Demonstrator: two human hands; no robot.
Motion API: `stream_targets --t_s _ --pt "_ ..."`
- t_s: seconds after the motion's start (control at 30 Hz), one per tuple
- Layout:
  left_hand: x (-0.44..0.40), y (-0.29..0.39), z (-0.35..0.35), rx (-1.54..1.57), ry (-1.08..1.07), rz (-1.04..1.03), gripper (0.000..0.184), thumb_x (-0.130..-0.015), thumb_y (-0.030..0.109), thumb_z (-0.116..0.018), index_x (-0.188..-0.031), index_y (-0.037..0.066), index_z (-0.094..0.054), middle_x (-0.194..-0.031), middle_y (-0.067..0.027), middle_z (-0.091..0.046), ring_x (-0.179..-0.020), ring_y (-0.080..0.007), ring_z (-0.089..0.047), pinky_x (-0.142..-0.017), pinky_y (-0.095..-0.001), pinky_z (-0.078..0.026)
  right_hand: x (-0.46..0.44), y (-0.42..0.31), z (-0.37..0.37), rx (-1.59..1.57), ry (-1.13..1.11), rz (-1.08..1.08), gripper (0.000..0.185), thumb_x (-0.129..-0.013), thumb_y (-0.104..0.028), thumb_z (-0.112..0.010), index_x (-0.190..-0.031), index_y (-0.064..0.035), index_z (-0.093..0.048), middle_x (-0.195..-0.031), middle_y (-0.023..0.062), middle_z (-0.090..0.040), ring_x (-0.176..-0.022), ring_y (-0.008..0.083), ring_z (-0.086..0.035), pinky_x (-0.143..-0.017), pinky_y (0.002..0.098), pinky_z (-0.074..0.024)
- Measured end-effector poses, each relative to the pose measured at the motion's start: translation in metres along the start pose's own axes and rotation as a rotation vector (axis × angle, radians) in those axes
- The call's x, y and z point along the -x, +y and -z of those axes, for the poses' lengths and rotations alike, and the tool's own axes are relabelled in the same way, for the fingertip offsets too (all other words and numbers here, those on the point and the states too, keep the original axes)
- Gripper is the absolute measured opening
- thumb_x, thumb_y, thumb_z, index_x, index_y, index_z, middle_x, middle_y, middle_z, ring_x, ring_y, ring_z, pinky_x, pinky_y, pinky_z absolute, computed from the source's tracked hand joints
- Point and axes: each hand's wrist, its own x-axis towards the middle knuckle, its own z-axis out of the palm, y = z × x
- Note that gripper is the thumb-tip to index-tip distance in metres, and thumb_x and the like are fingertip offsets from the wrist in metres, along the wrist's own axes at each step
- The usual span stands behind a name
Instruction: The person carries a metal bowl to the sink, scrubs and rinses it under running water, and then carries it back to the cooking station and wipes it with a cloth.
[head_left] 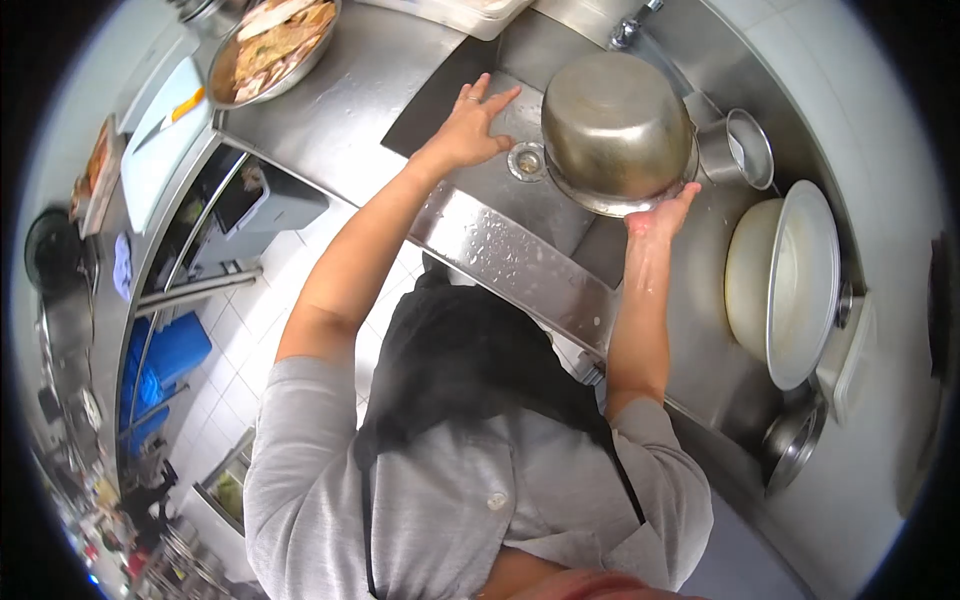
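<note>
Over the sink [505, 190] is a large metal pot [615, 125], tilted with its rounded underside toward the camera. My right hand [665, 212] supports the pot at its lower rim, palm up, fingers partly hidden by the rim. To the left of the pot, my left hand [472, 125] is in the air with its fingers spread, holding nothing. The sink's drain [526, 161] shows between my left hand and the pot. A faucet [630, 28] is beyond the pot.
At the right, a small metal pot [738, 150] and a large pale basin [785, 285] stand beside the sink. A metal bowl [270, 50] of food is on the left counter, near a cutting board [160, 150] with an orange-handled knife [187, 105].
</note>
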Motion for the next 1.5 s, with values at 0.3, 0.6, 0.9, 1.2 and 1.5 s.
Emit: stream_targets --t_s 0.3,0.6,0.9,1.2,1.5 --pt "0.058 0.054 -0.003 -0.251 0.182 0.006 0.089 -0.08 0.07 -0.056 -0.152 0.027 -0.025 -0.158 -0.0223 0.007 -0.141 -0.0542 0.007 -0.107 -0.0699 -0.015 -0.036 0.019 0.035 0.007 -0.213 0.021 0.069 -0.1 -0.057 -0.018 -0.149 -0.0093 -0.029 -0.154 0.0124 -0.027 -0.14 0.032 -0.03 -0.114 0.0523 -0.0249" --pt "0.246 0.025 0.031 -0.059 0.57 0.089 0.069 -0.085 0.033 -0.062 -0.146 0.014 -0.036 -0.15 -0.0266 -0.025 -0.134 -0.0461 -0.031 -0.11 -0.0503 -0.03 -0.053 0.001 0.034 0.127 -0.407 0.043 0.066 -0.1 -0.052 -0.029 -0.147 -0.0061 -0.032 -0.15 0.0146 -0.034 -0.136 0.0317 -0.037 -0.114 0.0494 -0.0289" --pt "0.601 -0.007 -0.083 -0.024 0.926 0.966 0.037 -0.091 0.023 -0.056 -0.123 0.004 -0.058 -0.117 -0.0206 -0.062 -0.108 -0.0376 -0.058 -0.094 -0.0426 -0.046 0.152 0.034 -0.06 0.283 -0.861 -0.073 0.078 -0.093 -0.062 -0.041 -0.149 -0.0109 -0.027 -0.154 0.0113 -0.027 -0.139 0.0343 -0.03 -0.113 0.0559 -0.0251" --pt "0.891 0.089 -0.291 0.233 0.61 1.968 0.043 -0.077 0.007 -0.057 -0.12 0.008 -0.063 -0.112 -0.0232 -0.064 -0.114 -0.0365 -0.057 -0.094 -0.0426 -0.049 0.375 0.265 -0.078 0.705 -1.373 -0.447 0.079 -0.094 -0.065 -0.039 -0.146 -0.0069 -0.032 -0.149 0.0154 -0.033 -0.135 0.0333 -0.036 -0.103 0.0506 -0.0404" --pt "0.988 0.152 -0.334 0.45 1.606 2.006 0.038 -0.078 0.028 -0.066 -0.108 0.005 -0.068 -0.115 -0.0222 -0.064 -0.106 -0.0341 -0.062 -0.09 -0.0401 -0.05 0.656 0.499 0.058 1.431 -1.943 -0.353 0.079 -0.089 -0.065 -0.052 -0.12 0.0079 -0.057 -0.11 0.0159 -0.063 -0.102 0.0268 -0.062 -0.09 0.0418 -0.0495"
